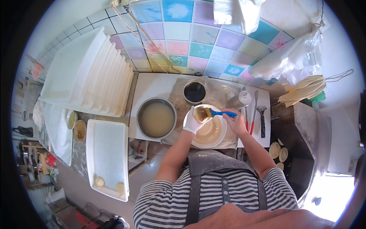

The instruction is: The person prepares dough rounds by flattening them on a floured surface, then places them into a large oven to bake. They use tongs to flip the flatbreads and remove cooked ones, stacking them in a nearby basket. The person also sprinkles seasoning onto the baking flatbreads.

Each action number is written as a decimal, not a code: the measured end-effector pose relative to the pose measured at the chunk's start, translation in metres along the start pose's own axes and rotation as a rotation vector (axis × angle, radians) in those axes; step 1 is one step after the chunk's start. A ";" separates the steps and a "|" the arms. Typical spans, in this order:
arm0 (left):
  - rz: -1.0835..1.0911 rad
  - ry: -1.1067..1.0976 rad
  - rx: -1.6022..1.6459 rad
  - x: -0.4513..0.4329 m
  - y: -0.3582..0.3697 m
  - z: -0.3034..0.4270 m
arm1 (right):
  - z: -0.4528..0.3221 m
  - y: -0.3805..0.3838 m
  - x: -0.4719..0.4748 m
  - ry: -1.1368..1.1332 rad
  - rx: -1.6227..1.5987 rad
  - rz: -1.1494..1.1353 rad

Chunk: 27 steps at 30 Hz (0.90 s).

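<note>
My left hand (192, 123), in a white glove, holds a small round piece of dough (198, 116) tilted above a white bowl (223, 134). In my right hand (238, 123) is a brush with a blue handle (218, 113). Its bristles (207, 112) touch the dough's face, which looks wet and brownish. Pale tan residue coats the inside of the bowl. Left of it stands a metal pot (139, 121) of cloudy liquid. Behind the bowl is a round metal container (186, 98) with dark contents.
A shaker (243, 99) stands right of the bowl, beside red-handled tools (252, 127) and a black-handled scraper (263, 126). Leftward are a white tray (107, 148) with two dough balls and stacked trays (85, 77). At right, an oven (306, 128) holds several round flatbreads (275, 150).
</note>
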<state>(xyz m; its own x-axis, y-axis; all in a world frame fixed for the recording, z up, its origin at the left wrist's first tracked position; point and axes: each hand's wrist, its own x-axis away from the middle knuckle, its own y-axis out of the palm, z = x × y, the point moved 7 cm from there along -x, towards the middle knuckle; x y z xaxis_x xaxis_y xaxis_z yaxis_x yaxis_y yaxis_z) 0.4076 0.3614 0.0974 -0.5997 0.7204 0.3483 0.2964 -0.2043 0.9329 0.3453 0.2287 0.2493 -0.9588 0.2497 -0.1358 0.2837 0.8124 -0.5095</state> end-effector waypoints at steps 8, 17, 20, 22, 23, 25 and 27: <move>-0.132 0.676 -2.468 0.002 0.001 -0.037 | 0.012 0.029 -0.087 0.179 -0.029 0.042; -0.245 0.475 -2.832 0.005 0.001 -0.054 | 0.106 0.101 -0.037 0.028 0.094 -0.168; 0.092 0.724 -2.468 0.043 0.022 0.008 | 0.117 0.120 0.010 -0.105 0.536 -0.255; 0.498 0.666 -2.660 0.085 0.029 0.073 | 0.085 0.135 0.035 -0.264 0.610 -0.447; 0.672 0.587 -2.596 0.103 0.028 0.104 | 0.073 0.142 0.043 -0.346 0.650 -0.550; 0.741 0.256 -2.664 0.116 0.003 0.139 | 0.077 0.152 0.044 -0.369 0.698 -0.602; 0.548 0.181 -2.939 0.109 -0.003 0.146 | 0.077 0.152 0.034 -0.354 0.740 -0.686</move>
<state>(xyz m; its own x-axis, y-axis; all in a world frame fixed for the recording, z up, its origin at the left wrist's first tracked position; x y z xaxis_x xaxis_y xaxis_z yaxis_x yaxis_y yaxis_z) 0.4503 0.5372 0.1194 -0.8545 0.4433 0.2707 -0.2944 0.0162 -0.9556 0.3541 0.3201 0.1022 -0.8937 -0.4031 0.1972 -0.2846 0.1694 -0.9435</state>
